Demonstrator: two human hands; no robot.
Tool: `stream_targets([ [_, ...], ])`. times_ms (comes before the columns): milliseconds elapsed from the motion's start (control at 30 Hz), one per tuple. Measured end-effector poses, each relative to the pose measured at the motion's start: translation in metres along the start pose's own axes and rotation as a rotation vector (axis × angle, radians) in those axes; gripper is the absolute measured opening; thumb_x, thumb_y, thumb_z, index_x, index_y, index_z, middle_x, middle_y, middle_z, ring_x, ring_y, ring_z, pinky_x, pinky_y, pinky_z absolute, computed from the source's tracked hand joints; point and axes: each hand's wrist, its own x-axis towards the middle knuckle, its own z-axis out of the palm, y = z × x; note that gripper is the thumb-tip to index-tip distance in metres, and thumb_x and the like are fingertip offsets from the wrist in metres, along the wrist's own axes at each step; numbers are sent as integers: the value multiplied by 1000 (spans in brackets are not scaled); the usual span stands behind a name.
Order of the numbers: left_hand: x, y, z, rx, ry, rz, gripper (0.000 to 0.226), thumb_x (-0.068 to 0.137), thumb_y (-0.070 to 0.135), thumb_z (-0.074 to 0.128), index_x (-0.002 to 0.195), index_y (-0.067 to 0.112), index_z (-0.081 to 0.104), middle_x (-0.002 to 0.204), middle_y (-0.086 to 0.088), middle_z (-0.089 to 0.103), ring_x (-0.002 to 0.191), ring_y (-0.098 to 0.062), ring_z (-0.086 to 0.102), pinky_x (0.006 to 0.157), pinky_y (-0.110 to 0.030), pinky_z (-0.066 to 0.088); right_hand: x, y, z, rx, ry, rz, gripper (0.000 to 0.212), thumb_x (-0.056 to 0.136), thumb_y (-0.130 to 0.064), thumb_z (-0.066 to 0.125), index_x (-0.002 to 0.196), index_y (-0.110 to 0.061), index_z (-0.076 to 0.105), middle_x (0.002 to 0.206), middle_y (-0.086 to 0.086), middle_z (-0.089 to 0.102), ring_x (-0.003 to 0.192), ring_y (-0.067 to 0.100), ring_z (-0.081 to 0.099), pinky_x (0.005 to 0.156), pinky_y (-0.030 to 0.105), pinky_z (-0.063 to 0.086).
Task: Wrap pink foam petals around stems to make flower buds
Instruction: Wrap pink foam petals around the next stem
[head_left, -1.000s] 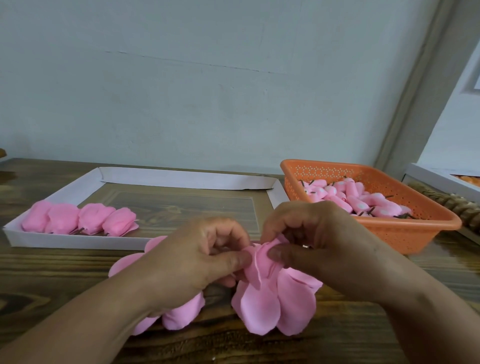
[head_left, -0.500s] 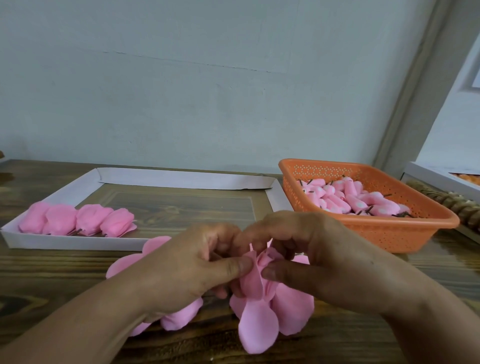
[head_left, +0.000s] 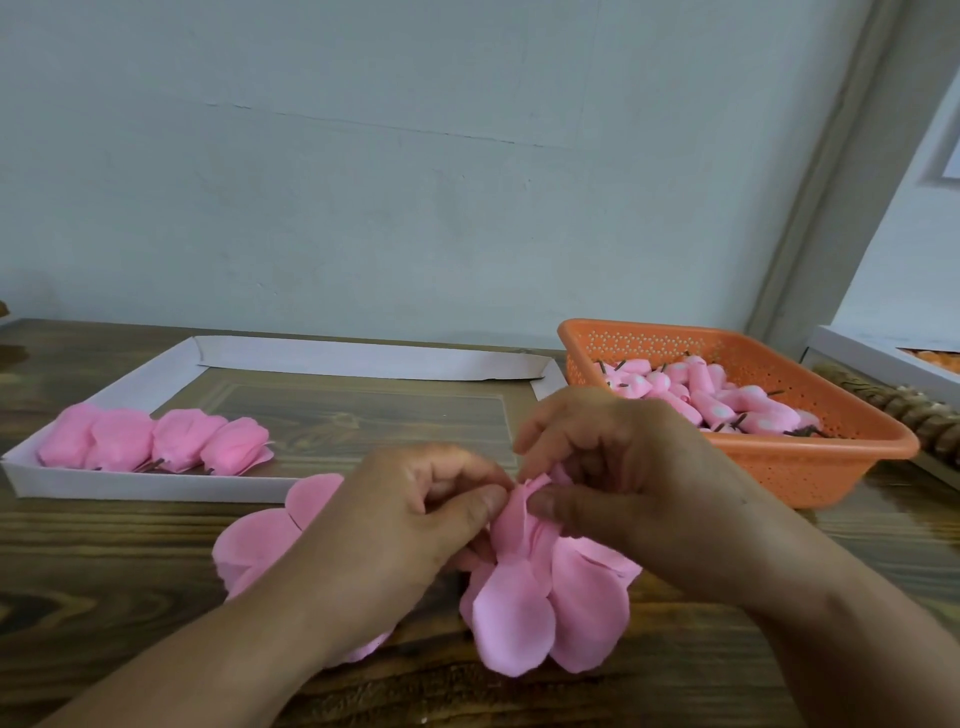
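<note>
Low over the wooden table, both hands meet on a cluster of pink foam petals (head_left: 540, 597). My left hand (head_left: 410, 540) pinches the gathered top of the cluster with thumb and fingers. My right hand (head_left: 623, 488) pinches the same top from the right, its thumb against the petals. The loose petal ends hang down toward me. Any stem inside the cluster is hidden. More loose pink petals (head_left: 260, 540) lie on the table under my left wrist.
A white cardboard tray (head_left: 130, 486) at the left holds several wrapped pink buds (head_left: 156, 439). An orange plastic basket (head_left: 810, 467) at the right holds several small pink cores on dark stems. A white box and a brown bundle (head_left: 904, 410) sit at the far right.
The petal cluster has spread wider at its lower end, and my hands have shifted slightly while still pinching its top.
</note>
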Motion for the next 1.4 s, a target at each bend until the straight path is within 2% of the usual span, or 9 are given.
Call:
stream_targets([
  [100,-1,5,2,-88,-59,-24,42,88,1,56,81,36,78,70,0,73,57,-3,63,54,-13,49,1,1,-2,72,55,30,19,77,5,70,73,-13,66,93,-7,62,53,11,56,55,31,50],
  [200,-2,3,1,-124,-133,-73,28,81,16,60,103,23,76,86,-20,72,65,-13,57,57,-18,48,2,2,-2,82,59,57,14,79,2,68,76,-11,67,81,16,66,59,30,62,62,54,52],
  [267,-2,0,0,-121,-156,-108,31,81,18,60,110,21,72,87,-18,72,63,-11,56,53,-17,45,1,1,-1,70,53,73,12,81,0,68,78,-12,67,75,20,65,62,34,63,63,58,50],
  [400,-2,4,0,-87,-198,-117,26,83,27,57,102,24,75,65,0,62,51,-5,48,46,-16,39,1,-1,0,52,32,91,10,81,-3,68,79,-12,68,69,15,67,60,25,65,65,52,54],
  [733,-5,3,0,-304,-300,-240,26,78,33,60,91,17,75,78,-7,67,55,-8,56,43,-15,39,2,-2,1,80,33,94,9,82,-4,67,79,-13,68,69,17,68,64,30,67,66,49,55],
  [933,-7,6,1,-464,-373,-323,21,79,32,64,90,19,76,88,-15,72,69,-19,70,50,-20,51,2,-1,-1,168,25,113,9,81,0,68,77,-8,68,65,20,66,56,24,62,58,36,52],
  [1067,-8,7,0,-563,-385,-378,19,79,28,68,90,15,77,91,-18,72,73,-23,72,53,-22,55,3,-2,-1,186,19,123,6,80,-1,68,77,-6,68,66,22,66,56,24,62,60,39,52],
  [1333,-7,8,0,-513,-351,-397,23,75,31,68,89,15,76,89,-17,72,63,-18,69,41,-17,45,3,1,-2,334,16,141,8,80,-6,69,76,0,69,63,17,66,52,19,59,53,27,51],
  [1400,-8,9,0,-501,-335,-392,22,71,32,68,85,18,77,84,-15,72,59,-17,68,39,-16,43,2,2,-4,393,-4,161,12,72,-10,66,77,0,69,63,15,67,52,20,60,53,25,51],
])
